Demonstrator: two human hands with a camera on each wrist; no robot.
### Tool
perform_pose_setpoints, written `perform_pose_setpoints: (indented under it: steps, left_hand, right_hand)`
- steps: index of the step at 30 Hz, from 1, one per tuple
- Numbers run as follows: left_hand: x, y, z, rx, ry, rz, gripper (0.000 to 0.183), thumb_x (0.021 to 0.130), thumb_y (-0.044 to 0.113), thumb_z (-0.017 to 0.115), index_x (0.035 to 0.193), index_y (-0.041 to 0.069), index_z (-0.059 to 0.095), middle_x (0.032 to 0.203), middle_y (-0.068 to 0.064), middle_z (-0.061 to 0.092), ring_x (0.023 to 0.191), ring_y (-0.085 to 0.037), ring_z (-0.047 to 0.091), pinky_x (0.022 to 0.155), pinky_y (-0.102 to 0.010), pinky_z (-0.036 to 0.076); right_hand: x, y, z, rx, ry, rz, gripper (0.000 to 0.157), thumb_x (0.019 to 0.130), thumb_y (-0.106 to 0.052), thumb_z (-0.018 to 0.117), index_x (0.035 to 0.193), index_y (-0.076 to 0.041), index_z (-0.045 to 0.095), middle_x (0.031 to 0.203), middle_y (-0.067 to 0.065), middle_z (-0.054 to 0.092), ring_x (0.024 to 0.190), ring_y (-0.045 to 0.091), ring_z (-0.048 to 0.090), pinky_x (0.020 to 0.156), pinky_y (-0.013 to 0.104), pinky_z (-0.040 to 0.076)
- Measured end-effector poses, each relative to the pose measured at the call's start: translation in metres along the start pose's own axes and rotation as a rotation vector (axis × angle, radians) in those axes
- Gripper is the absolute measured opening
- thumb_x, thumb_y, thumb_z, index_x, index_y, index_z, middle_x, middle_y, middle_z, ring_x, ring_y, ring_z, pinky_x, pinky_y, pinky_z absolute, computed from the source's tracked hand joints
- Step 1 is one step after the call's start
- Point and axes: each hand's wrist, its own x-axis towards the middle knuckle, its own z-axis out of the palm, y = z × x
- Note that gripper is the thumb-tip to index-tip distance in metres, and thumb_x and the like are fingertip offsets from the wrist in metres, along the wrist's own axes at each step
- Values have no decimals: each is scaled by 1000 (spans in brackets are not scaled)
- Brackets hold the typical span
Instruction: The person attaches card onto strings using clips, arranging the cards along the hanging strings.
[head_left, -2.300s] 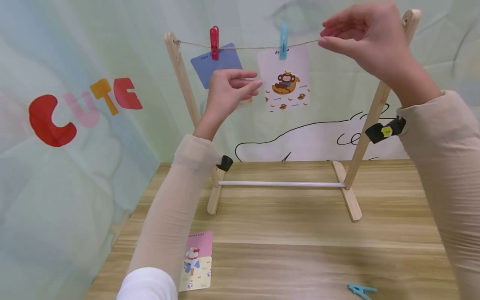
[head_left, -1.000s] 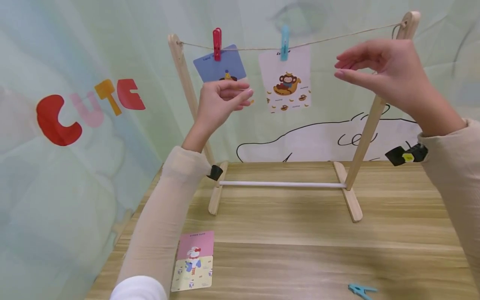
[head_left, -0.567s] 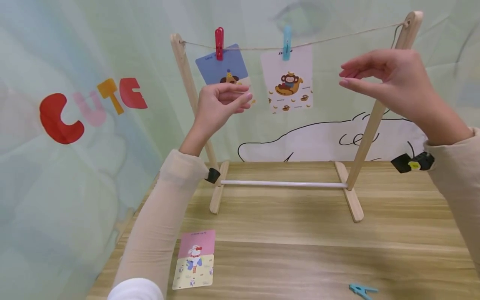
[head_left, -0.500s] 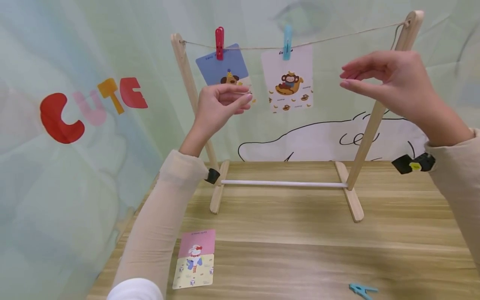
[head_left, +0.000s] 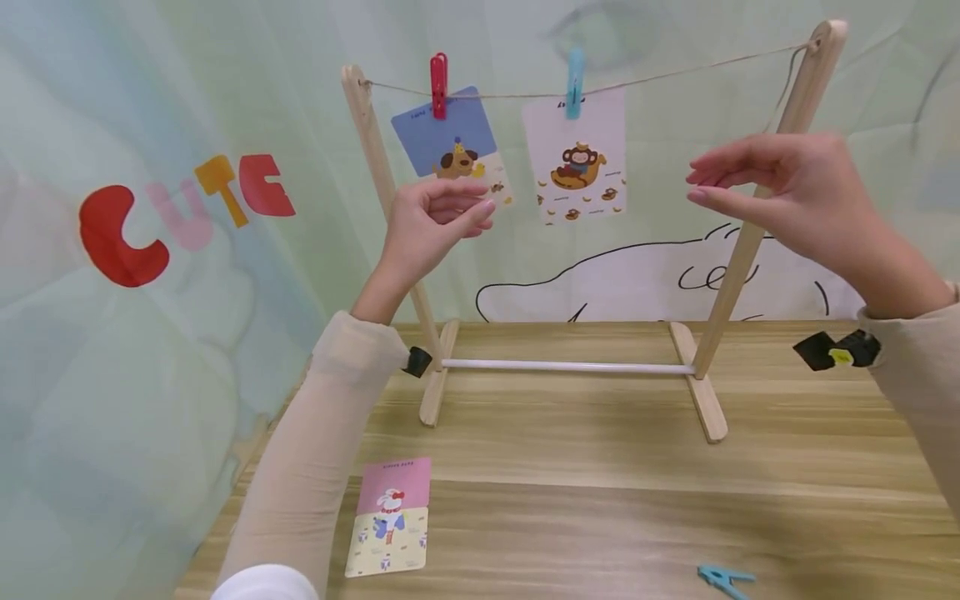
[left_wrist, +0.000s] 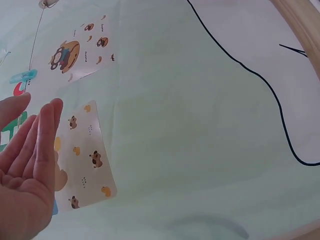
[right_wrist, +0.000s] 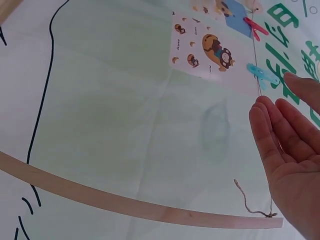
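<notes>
My left hand (head_left: pixel 431 229) hovers in front of the puppy card (head_left: pixel 457 142), fingers relaxed with a gap to the thumb, holding nothing. That blue and cream card hangs tilted from the string (head_left: pixel 690 73) under a red clothespin (head_left: pixel 439 87). Beside it a light blue clothespin (head_left: pixel 575 83) holds the white monkey card (head_left: pixel 576 162) on the same string. My right hand (head_left: pixel 795 192) floats in front of the rack's right post, thumb and fingers apart, with nothing between them. In the right wrist view its fingers (right_wrist: pixel 272 130) are gently bent below the monkey card's clip.
The wooden rack (head_left: pixel 731 271) stands at the table's back, with a white bar (head_left: pixel 566 367) joining its feet. A pink and yellow rabbit card (head_left: pixel 390 517) lies flat at front left. A light blue clothespin (head_left: pixel 725 579) lies near the front edge. Behind hangs a printed curtain (head_left: pixel 187 350).
My right hand has left the string and come down and slightly right. My left hand has lowered and moved a little left, uncovering more of the puppy card.
</notes>
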Motion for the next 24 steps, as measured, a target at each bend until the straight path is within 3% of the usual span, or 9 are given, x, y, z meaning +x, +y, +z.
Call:
perform_pose_setpoints:
  steps: [9,16,24]
  left_hand:
    - [-8,-7,-7,4,4,-21,30,82,8,69,107,-8,62,92,-16,68,76,-28,67,69,-33,55]
    - [-17,-9,-14,17,4,-35,30,82,7,69,106,-9,62,92,-17,68,75,-24,68,68,-34,56]
    - [-25,-10,-19,26,6,-43,29,83,8,68,107,-8,62,93,-19,67,74,-22,67,67,-37,56]
  right_hand:
    - [-14,6,1,-40,-24,-4,24,75,-3,74,98,-4,69,90,3,69,77,9,63,68,12,45]
    - [-27,10,0,-140,-42,-90,24,74,0,74,97,-6,70,90,2,69,76,5,64,67,11,45]
    - [-40,17,-2,-108,-48,-103,26,72,7,73,96,-2,69,87,5,69,74,7,63,70,10,47]
